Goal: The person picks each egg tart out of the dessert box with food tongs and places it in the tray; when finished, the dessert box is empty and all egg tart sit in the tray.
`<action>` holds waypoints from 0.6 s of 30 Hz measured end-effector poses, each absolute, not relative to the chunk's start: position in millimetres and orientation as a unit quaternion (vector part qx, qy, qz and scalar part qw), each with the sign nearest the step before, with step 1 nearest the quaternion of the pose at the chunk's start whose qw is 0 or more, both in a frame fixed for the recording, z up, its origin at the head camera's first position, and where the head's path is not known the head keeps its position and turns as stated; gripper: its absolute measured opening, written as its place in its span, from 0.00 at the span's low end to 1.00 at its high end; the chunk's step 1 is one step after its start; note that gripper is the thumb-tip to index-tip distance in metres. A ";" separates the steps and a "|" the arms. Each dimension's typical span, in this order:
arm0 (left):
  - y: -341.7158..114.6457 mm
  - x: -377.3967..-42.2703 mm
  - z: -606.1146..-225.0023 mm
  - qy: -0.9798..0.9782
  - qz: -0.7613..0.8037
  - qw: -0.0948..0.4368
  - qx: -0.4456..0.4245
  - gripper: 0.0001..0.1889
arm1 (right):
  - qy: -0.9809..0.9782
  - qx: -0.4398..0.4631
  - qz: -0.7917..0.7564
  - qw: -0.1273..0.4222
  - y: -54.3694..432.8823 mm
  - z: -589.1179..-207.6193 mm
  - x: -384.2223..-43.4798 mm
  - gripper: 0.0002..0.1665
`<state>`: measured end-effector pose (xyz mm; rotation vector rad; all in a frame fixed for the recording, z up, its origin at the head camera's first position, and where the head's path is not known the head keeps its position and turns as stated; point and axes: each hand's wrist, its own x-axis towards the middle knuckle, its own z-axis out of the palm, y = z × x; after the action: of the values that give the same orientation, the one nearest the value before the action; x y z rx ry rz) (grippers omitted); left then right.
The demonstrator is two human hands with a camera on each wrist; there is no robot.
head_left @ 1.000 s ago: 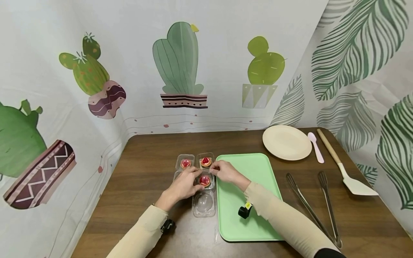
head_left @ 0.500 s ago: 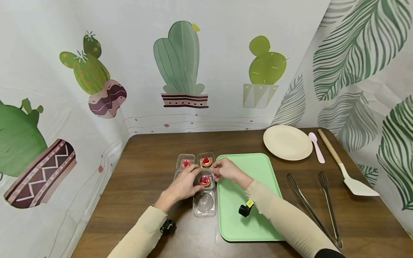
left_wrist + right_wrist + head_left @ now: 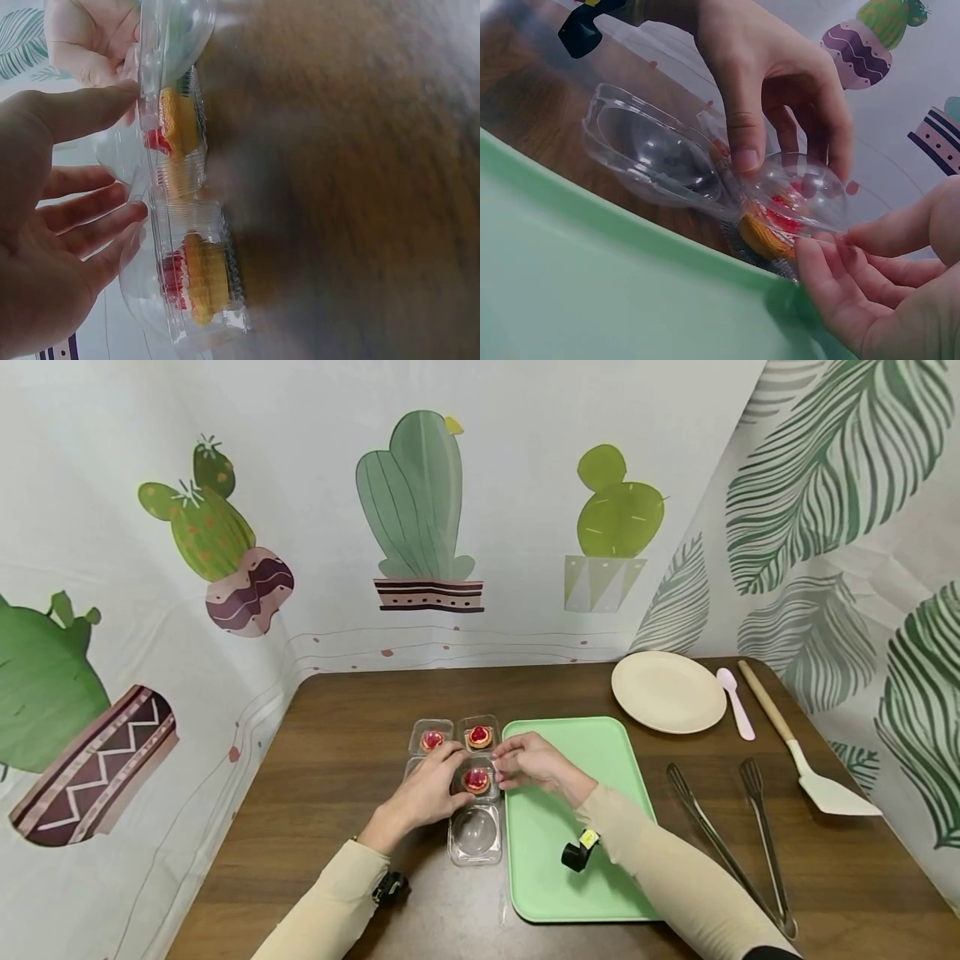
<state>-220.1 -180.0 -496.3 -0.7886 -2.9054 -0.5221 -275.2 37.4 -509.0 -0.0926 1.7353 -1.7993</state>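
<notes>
Under my hands is a clear plastic tart box point(image 3: 829, 187) with a domed cover over a red-topped tart point(image 3: 476, 780). My left hand point(image 3: 426, 787) arches over its left side; in the right wrist view the thumb is on one side of the dome and the fingers on the other. My right hand point(image 3: 536, 765) pinches the rim at the right between thumb and fingertips. Just in front sits an empty clear domed shell point(image 3: 475, 832). Behind stand two more clear boxes with tarts point(image 3: 432, 740); another, at the left, is mostly hidden under my left hand.
A green tray point(image 3: 577, 893) lies right beside the boxes, under my right forearm. Further right are metal tongs point(image 3: 705, 827) and a spatula point(image 3: 802, 768). A cream plate point(image 3: 667, 692) and a pink spoon point(image 3: 735, 703) lie at the back right.
My right hand has shifted slightly right and nearer along the box's rim, its fingers now more spread. My left hand stays in place.
</notes>
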 end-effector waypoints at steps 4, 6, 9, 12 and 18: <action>-181.1 -220.6 -497.7 -0.951 -0.175 0.040 -0.251 0.37 | 0.656 -0.026 -0.687 0.311 37.9 -510.7 -275.6 0.15; -181.5 -220.8 -497.8 -0.952 -0.177 0.037 -0.247 0.38 | 0.655 -0.024 -0.689 0.310 38.9 -510.6 -276.2 0.16; -182.6 -220.9 -497.8 -0.953 -0.179 0.033 -0.243 0.40 | 0.654 -0.021 -0.691 0.308 40.5 -510.4 -277.2 0.18; -183.7 -220.6 -497.8 -0.952 -0.182 0.029 -0.243 0.40 | 0.654 -0.018 -0.693 0.303 42.3 -510.2 -277.9 0.18; -185.8 -221.2 -497.5 -0.955 -0.176 0.019 -0.238 0.40 | 0.653 -0.018 -0.696 0.299 45.9 -507.5 -278.3 0.17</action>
<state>-221.2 -185.8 -497.5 -0.7397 -2.9630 -0.5473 -278.3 45.9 -507.5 -0.0469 1.7343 -1.8473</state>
